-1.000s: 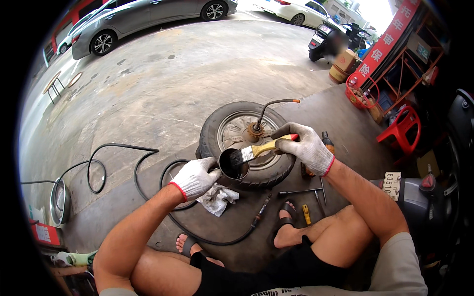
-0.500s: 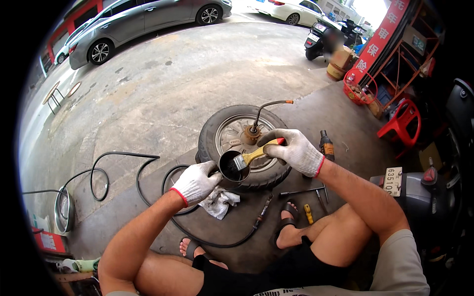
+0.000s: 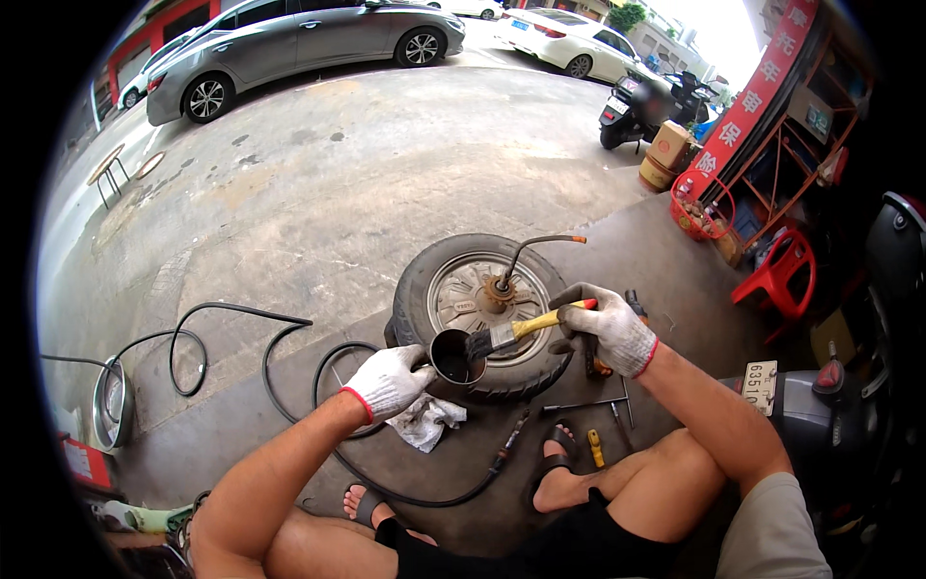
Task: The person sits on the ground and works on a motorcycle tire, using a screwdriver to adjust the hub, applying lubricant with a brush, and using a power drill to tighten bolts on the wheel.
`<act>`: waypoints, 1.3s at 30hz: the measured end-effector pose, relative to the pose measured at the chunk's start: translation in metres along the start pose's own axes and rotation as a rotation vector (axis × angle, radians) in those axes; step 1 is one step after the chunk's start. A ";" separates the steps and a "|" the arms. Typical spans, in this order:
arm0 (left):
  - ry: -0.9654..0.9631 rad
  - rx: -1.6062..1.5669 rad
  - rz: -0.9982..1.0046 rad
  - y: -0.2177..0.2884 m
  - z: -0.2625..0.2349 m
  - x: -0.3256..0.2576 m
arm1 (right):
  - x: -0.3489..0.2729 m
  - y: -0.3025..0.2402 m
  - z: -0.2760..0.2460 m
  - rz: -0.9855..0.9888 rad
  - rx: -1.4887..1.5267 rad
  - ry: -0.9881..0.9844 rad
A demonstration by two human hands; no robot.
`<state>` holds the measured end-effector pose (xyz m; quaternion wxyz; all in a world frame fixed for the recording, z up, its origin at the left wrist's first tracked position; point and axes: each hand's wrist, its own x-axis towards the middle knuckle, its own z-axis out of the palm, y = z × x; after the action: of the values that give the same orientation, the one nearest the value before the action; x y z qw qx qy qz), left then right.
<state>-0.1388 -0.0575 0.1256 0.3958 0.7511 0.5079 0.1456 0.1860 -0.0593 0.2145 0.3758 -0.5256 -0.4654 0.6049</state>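
- Hose (image 3: 231, 323), black and limp, lay looped over the concrete floor (image 3: 386, 174) at the far left; it looked floppy and would sag wherever it was lifted.
- Left hand (image 3: 388, 381), in a white glove with a red cuff, had its grip closed around the small dark cup (image 3: 451, 355), which was held just at the near edge of the tyre. The cup looked light and rigid, probably smeared inside, so a hold round its wall seemed safest, kept level.
- Rag (image 3: 426, 422), soft and crumpled, lay on the floor just below that hand.
- Brush (image 3: 506, 334), with a yellow handle, had its bristles dipped into the cup. It looked light and stiff in the handle, soft at the tip, possibly slick with paste.
- Wheel (image 3: 482, 309) lay flat on the floor, its tyre heavy and firm by the look of it, with a bent rod (image 3: 535, 241) rising from the hub.
- Right hand (image 3: 610, 331), gloved likewise, had its grip closed on the far end of the brush handle.
- Hand tools (image 3: 590, 405) lay on the floor near the sandalled feet.
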 end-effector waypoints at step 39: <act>0.050 0.059 0.061 -0.019 -0.023 -0.016 | 0.094 0.000 0.033 -0.751 -1.587 0.012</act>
<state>-0.1721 -0.0586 0.1295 0.3563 0.7736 0.4986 0.1613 0.1376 0.0238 0.1878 0.0761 -0.4471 -0.8890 -0.0638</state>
